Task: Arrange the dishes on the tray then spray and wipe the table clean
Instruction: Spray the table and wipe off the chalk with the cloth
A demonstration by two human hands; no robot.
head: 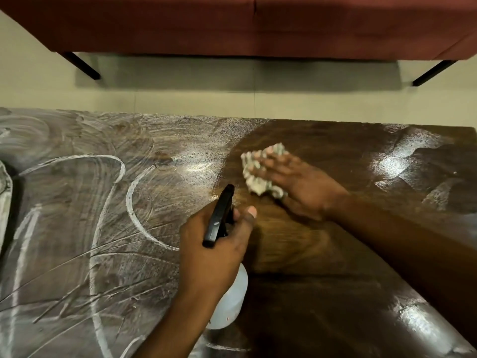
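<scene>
My left hand (pixel 211 257) grips a spray bottle (pixel 229 301) with a clear white body and a black trigger head (pixel 219 215), held above the middle of the dark wooden table (pixel 322 293). The nozzle points away from me. My right hand (pixel 302 187) lies flat on a crumpled white cloth (pixel 254 167) and presses it onto the table just beyond the nozzle. White streaks and swirls of residue (pixel 98 202) cover the left half of the table. The surface around the cloth is dark and glossy. No dishes are in view.
A grey object (pixel 4 200) shows at the left edge of the frame, mostly cut off. Beyond the table's far edge lies pale floor (pixel 232 99), then a dark red sofa (pixel 258 24) on black legs.
</scene>
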